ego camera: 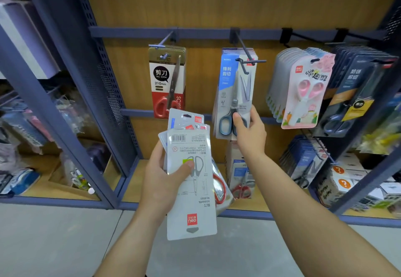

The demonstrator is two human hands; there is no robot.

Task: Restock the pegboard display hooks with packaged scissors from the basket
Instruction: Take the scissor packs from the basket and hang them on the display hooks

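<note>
A fanned stack of white carded scissor packs with red logos (191,181) is gripped in the left hand (163,178) at lower centre of the frame, thumb pressed across the front card, fingers wrapped behind. The front card is shown back side out and upside down, with the barcode at the top and the red logo near the bottom. Red handles can be seen peeking out at the right edge of the stack.

Just right of centre, the lower edge of a blue-and-white carded pack of grey-blue-handled scissors (235,94) is pinched by the right hand (249,134), thumb on the front over the handles and fingers curled round the right edge. That pack is hung on a dark metal display hook (246,56), with more of the same behind it.

To the left, red-handled scissors on a gold, white and red card (167,81) are hung on their own hook. Toward the right of the frame, a thick row of pink-handled kids' scissors packs (303,90) is seen, and dark blue carded scissors (355,90) beside that. The wooden back panel (217,0) is visible behind it all.
</note>
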